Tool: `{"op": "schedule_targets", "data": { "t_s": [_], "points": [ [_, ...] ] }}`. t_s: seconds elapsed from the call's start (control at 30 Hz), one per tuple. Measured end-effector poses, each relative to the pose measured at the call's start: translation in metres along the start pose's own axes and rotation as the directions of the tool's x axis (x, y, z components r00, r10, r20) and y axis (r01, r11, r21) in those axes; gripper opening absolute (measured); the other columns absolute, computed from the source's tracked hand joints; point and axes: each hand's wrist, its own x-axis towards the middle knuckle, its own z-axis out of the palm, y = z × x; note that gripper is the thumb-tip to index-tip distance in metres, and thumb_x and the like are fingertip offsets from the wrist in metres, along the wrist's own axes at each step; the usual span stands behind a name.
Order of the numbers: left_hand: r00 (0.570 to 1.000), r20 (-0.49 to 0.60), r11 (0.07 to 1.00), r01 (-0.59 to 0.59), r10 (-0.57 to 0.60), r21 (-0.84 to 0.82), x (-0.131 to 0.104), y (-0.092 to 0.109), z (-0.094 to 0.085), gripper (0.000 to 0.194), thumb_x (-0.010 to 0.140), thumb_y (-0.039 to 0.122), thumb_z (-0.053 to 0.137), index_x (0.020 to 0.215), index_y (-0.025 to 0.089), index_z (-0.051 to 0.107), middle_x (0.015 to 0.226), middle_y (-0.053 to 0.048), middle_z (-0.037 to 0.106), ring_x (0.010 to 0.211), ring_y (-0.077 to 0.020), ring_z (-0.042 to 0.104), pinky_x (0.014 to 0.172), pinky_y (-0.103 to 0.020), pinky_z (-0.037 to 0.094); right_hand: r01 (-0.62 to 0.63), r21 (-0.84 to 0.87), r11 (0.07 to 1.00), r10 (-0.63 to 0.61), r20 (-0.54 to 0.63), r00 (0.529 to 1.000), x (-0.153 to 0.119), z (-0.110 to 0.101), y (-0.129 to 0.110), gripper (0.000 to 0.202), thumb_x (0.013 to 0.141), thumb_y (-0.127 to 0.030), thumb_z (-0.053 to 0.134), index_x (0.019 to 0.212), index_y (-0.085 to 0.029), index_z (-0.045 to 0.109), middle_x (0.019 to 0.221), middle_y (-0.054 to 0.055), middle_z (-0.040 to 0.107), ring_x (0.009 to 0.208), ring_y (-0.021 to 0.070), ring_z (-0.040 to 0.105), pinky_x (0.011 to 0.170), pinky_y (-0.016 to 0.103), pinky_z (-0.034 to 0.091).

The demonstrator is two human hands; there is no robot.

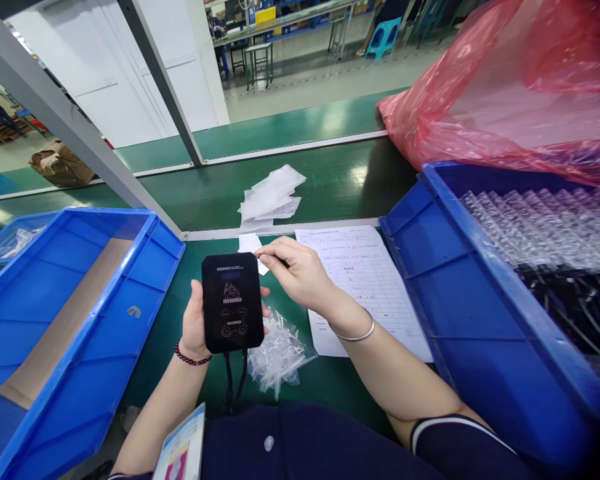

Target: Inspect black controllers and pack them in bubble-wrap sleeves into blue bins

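Observation:
A black box (233, 303) with white RHINO lettering rests in my left hand (196, 323), whose fingers wrap round it from beneath. Two black cables hang from its lower edge. My right hand (300, 270) is at the box's top right corner, thumb and forefinger pinched together; whatever lies between them is too small to name. Under and right of the box lies a heap of small clear plastic pieces (280, 353). A small white paper (250, 243) shows just behind the box. Beside my right forearm a printed sheet with handwriting (365, 287) lies on the green surface.
Blue bins stand at left (145, 293) and right (410, 267); the right one holds bubble-wrapped items and black cables. A red plastic bag (460, 100) hangs over its back. White plastic bags (273, 197) lie on the green belt (340, 177). A grey post (80, 120) rises at left.

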Motion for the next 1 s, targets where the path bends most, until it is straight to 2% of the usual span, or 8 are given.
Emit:
{"op": "schedule_targets", "data": {
  "t_s": [1.0],
  "points": [
    [1.000, -0.022, 1.000, -0.004, 0.005, 0.031, -0.0016, -0.0004, 0.0010, 0.081, 0.086, 0.073, 0.018, 0.137, 0.015, 0.043, 0.126, -0.020, 0.055, 0.101, -0.0349, 0.059, 0.082, -0.055, 0.049, 0.000, 0.005, 1.000, 0.000, 0.006, 1.000, -0.0006, 0.0000, 0.0000, 0.017, 0.092, -0.018, 0.051, 0.095, -0.019, 0.068, 0.088, 0.003, 0.066, 0.082, 0.0142, 0.061, 0.072, 0.029, 0.050]
  ]
}}
